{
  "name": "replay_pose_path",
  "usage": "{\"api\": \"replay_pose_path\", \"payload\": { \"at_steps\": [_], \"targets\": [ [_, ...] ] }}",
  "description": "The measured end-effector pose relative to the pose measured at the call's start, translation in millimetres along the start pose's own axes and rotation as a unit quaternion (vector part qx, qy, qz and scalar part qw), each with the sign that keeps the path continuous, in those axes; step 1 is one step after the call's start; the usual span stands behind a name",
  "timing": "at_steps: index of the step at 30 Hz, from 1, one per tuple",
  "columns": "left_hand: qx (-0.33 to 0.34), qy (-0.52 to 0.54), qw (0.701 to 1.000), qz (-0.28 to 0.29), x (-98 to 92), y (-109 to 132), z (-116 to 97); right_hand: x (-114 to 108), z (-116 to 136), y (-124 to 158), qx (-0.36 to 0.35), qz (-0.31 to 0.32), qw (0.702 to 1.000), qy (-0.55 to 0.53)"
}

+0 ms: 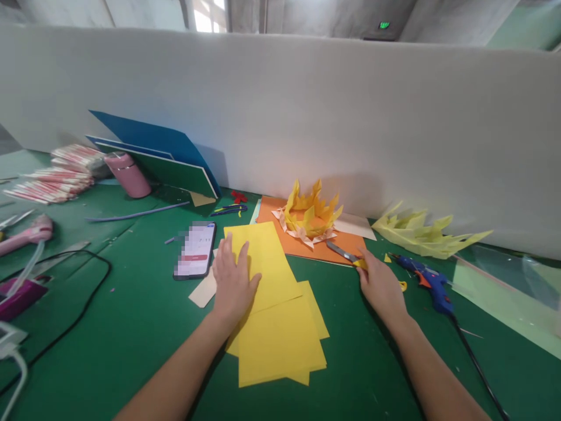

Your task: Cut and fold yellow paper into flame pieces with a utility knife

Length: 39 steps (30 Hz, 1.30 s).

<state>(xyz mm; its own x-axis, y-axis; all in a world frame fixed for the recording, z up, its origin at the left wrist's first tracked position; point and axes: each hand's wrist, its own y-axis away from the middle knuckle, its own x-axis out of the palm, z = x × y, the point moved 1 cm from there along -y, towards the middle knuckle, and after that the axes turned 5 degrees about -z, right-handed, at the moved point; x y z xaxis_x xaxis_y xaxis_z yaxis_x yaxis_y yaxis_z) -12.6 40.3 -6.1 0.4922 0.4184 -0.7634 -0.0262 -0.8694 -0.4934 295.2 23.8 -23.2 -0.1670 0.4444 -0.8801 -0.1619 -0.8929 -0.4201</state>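
My left hand (235, 278) lies with fingers spread on the yellow paper (267, 263), over its left edge. More yellow sheets (280, 345) overlap beneath and in front of it. In my right hand (380, 286) is a utility knife (344, 252), its blade pointing left and away over the orange sheet's front edge. Behind the blade, a yellow-orange ring of cut paper petals (311, 210) stands on the orange sheet (302, 251). A phone (195, 250) lies left of my left hand, beside a pale paper strip (204, 290) partly hidden under that hand.
A blue glue gun (432, 283) with a black cord lies at right, below pale yellow paper petals (429, 231). Blue and green boards (162, 161) lean at the back left near a pink bottle (128, 175). A white partition (280, 111) borders the green table (144, 327).
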Motion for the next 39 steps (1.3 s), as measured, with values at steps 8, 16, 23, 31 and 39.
{"api": "replay_pose_path", "payload": {
  "at_steps": [8,16,23,31,39],
  "targets": [
    [0.187,0.078,0.943,0.265,-1.4,5.5,-15.3,-37.7,13.7,18.2,-0.159,0.023,0.978,-0.135],
    [0.230,0.032,0.935,0.270,-1.4,-1.8,-10.9,-42.7,30.4,49.0,-0.261,0.155,0.931,-0.202],
    [0.232,0.027,0.944,0.235,6.5,-1.9,-9.2,-40.5,27.5,49.7,-0.279,0.141,0.930,-0.194],
    [0.210,0.034,0.951,0.226,9.0,-1.6,-10.5,-38.2,22.8,49.2,-0.273,0.118,0.938,-0.179],
    [0.218,0.043,0.953,0.206,10.2,-9.1,-17.9,-45.1,36.3,53.5,-0.288,0.122,0.940,-0.136]
  ]
}}
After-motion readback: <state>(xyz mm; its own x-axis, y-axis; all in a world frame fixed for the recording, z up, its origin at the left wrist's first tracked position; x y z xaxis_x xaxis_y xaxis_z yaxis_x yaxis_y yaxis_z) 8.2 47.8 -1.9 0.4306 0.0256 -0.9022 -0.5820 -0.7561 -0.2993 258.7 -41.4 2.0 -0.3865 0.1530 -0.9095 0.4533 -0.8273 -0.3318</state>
